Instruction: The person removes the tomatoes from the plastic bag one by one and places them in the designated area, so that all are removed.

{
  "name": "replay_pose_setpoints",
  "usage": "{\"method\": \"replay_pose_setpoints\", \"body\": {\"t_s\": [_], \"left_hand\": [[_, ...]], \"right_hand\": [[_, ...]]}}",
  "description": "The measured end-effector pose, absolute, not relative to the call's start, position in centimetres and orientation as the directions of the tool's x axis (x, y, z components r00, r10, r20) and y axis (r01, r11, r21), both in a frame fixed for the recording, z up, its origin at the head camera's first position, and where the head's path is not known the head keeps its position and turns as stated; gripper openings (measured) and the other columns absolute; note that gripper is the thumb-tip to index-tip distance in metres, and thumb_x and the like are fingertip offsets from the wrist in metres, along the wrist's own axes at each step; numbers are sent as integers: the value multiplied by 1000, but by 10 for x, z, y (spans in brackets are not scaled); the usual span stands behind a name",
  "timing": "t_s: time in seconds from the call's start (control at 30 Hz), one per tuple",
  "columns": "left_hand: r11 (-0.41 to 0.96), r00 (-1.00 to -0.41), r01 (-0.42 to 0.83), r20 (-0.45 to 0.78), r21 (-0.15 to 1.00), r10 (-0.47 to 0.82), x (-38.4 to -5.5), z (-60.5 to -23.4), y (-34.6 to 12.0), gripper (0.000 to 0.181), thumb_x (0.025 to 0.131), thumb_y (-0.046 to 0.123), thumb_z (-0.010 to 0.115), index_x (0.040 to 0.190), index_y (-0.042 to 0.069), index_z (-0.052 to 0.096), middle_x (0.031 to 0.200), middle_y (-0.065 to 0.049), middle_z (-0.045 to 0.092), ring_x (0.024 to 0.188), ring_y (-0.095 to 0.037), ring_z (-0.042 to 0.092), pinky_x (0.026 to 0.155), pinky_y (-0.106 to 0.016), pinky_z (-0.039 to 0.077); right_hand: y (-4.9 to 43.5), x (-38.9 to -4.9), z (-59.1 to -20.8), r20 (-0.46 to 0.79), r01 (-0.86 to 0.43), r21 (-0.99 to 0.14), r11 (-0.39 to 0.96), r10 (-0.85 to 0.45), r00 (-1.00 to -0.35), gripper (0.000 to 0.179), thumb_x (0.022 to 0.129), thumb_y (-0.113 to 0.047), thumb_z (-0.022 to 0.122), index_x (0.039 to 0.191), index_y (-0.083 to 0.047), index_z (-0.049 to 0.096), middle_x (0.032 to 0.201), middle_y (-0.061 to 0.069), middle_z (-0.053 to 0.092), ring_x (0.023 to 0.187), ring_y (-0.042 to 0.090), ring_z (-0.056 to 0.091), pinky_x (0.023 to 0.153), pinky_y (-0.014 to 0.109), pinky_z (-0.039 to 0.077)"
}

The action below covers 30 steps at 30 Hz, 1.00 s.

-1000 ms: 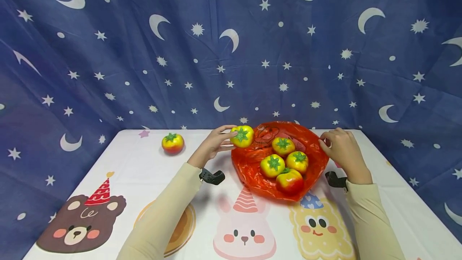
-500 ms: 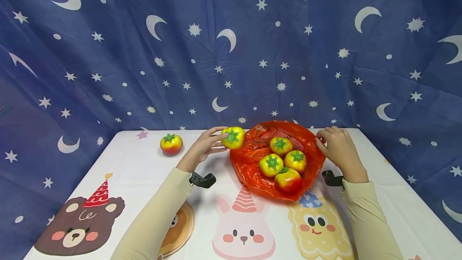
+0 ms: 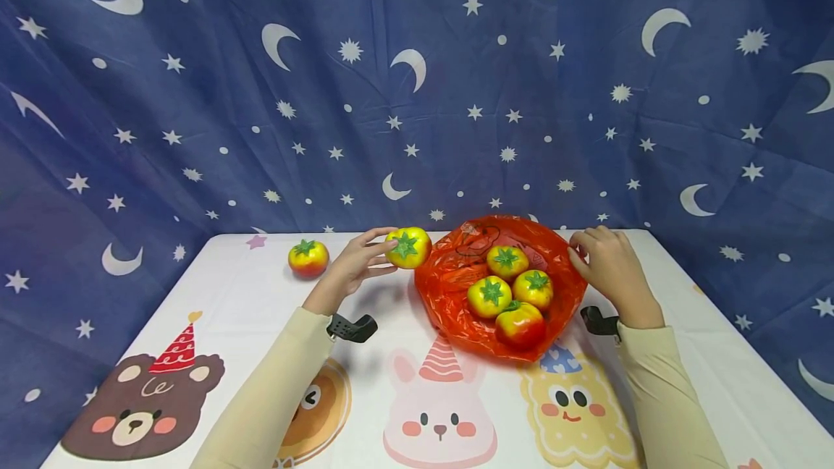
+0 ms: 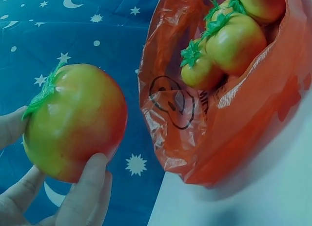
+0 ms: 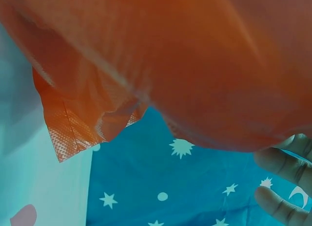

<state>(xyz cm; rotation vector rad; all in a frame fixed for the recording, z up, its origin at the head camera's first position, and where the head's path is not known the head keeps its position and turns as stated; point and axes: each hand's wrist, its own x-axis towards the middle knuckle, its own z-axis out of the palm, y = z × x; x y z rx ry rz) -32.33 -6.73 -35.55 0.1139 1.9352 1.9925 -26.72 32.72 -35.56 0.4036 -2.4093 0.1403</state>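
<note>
My left hand grips a yellow-red tomato with a green leafy top, held in the air left of the red plastic bag. In the left wrist view this tomato sits between the thumb and fingertips, apart from the bag's rim. Several similar tomatoes lie inside the wide-mouthed bag. At the bag's right edge, my right hand pinches the rim. The right wrist view is mostly filled by the bag's orange-red film, with fingers at its edge.
One more tomato stands on the table at the back left. The white tablecloth carries printed cartoon animals. A blue curtain with moons and stars hangs right behind the table's back edge.
My left hand has moved left with the tomato, from over the bag's left rim to beside it. The right hand and the bag have stayed nearly in place.
</note>
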Motion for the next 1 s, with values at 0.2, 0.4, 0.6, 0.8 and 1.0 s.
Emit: {"method": "replay_pose_setpoints", "body": {"t_s": [0.2, 0.4, 0.6, 0.8, 1.0], "left_hand": [[21, -938, -221, -219, 975, 269, -321, -355, -78, 49, 94, 19, 56, 140, 12, 42, 131, -16, 45, 103, -27, 59, 94, -42, 49], [24, -941, -221, -220, 975, 256, -321, -356, -94, 51, 94, 21, 56, 142, 12, 40, 137, -17, 41, 109, -30, 56, 100, -44, 45], [39, -948, -212, -215, 976, 234, -320, -355, -110, 54, 94, 22, 56, 144, 12, 36, 141, -18, 38, 115, -32, 54, 101, -44, 44], [16, -952, -217, -215, 976, 216, -318, -354, -126, 58, 94, 22, 56, 146, 10, 33, 134, -14, 42, 110, -28, 56, 99, -42, 44], [-25, -960, -216, -208, 976, 190, -315, -354, -142, 58, 93, 20, 57, 145, 9, 33, 122, -9, 44, 88, -15, 63, 84, -31, 56]], "right_hand": [[327, -266, -356, 637, -323, -14, 946, -241, -732, 8, 73, -5, 72, 76, -3, 65, 63, 9, 60, 67, 26, 51, 64, 44, 45], [327, -267, -356, 624, -321, -28, 947, -234, -746, 8, 74, -5, 72, 76, -3, 65, 62, 9, 60, 67, 26, 51, 66, 45, 45], [328, -267, -356, 626, -322, -32, 946, -232, -745, 8, 74, -5, 72, 76, -3, 64, 61, 8, 60, 67, 26, 51, 65, 45, 45], [327, -268, -356, 622, -324, -39, 945, -231, -748, 7, 75, -5, 71, 76, -3, 65, 61, 8, 60, 67, 26, 51, 65, 45, 45], [327, -268, -356, 620, -328, -45, 944, -231, -750, 7, 75, -5, 72, 77, -2, 65, 62, 9, 61, 67, 26, 52, 66, 46, 46]]}}
